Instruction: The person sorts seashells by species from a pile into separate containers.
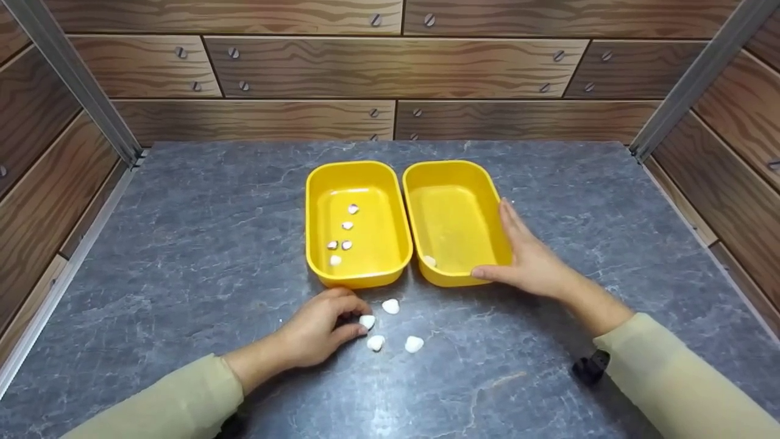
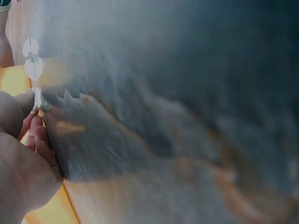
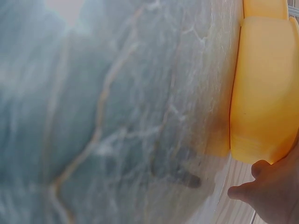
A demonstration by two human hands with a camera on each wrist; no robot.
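Note:
In the head view my left hand (image 1: 314, 326) pinches a small white shell-like piece (image 1: 367, 321) between thumb and fingers, just above the table; the left wrist view shows this pinch at its left edge. Beside it lie three more white shell-like pieces (image 1: 390, 306). My right hand (image 1: 530, 262) rests on the right yellow box (image 1: 454, 280), fingers straight along its right wall and thumb on the front rim. One pale piece (image 1: 429, 261) sits inside that box near its front left corner. The left yellow box (image 1: 359, 282) holds several small pieces (image 1: 347, 225), some with dark markings.
Both boxes stand side by side on a grey marbled table (image 1: 213, 231). A wood-patterned wall (image 1: 390, 67) closes the back, with similar panels and metal posts (image 1: 701, 79) at the sides. A black object (image 1: 591, 367) shows by the right sleeve.

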